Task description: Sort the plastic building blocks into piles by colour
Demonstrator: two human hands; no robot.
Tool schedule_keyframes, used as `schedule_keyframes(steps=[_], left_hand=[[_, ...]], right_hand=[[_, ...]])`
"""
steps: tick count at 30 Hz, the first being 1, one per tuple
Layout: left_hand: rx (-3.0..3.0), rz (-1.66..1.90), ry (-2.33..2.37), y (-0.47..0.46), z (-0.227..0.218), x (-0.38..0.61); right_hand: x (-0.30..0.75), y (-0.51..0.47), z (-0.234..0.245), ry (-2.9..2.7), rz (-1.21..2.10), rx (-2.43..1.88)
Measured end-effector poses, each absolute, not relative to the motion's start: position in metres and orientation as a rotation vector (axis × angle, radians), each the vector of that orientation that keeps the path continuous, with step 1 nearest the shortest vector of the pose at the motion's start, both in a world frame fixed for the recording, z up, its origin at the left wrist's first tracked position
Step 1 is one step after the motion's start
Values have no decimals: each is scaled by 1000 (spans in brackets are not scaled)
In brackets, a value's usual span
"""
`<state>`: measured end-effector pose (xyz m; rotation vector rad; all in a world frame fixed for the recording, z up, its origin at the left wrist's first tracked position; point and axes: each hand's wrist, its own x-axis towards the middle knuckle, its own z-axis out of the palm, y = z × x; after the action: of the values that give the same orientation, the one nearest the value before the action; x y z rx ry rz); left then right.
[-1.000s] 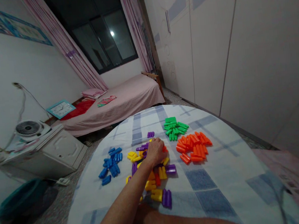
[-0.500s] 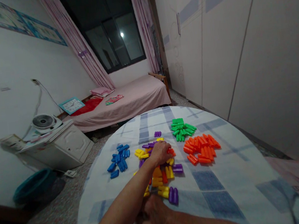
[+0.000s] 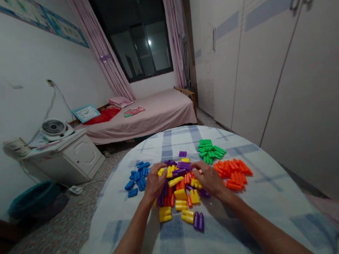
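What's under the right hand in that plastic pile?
The right hand covers the pile's edge; a purple piece shows at its heel, a yellow piece by its fingers. What lies under the palm is hidden.

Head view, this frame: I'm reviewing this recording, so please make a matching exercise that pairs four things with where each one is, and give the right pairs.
Things:
1. left hand
2. orange plastic pieces
3. green plastic pieces
4. small fan

Places:
A. beyond the mixed pile of plastic pieces, toward the bed
B. on the white cabinet
C. on the left part of the mixed pile of plastic pieces
D. to the right of the mixed pile of plastic pieces

Right pairs: 1-C, 2-D, 3-A, 4-B.
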<state>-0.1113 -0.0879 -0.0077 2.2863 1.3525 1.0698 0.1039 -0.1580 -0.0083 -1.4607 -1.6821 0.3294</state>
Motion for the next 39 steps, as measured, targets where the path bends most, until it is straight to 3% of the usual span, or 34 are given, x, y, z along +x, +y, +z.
schedule_keyframes(steps=[3, 7, 23, 30, 39], left_hand=[[2081, 1198, 1538, -97, -39, -129], [1981, 1067, 1511, -109, -63, -127], [2006, 1067, 1388, -116, -54, -120], [2339, 1275, 1320, -118, -54, -118], [2515, 1128, 1190, -120, -54, -116]], right_hand=[[117, -150, -46, -1701, 235, -1556], [111, -151, -68, -1828, 220, -1590], [112, -159, -47, -1804, 308, -1493], [101, -172, -42, -1905, 242, -1352], [104, -174, -45, -2108, 300, -1333]])
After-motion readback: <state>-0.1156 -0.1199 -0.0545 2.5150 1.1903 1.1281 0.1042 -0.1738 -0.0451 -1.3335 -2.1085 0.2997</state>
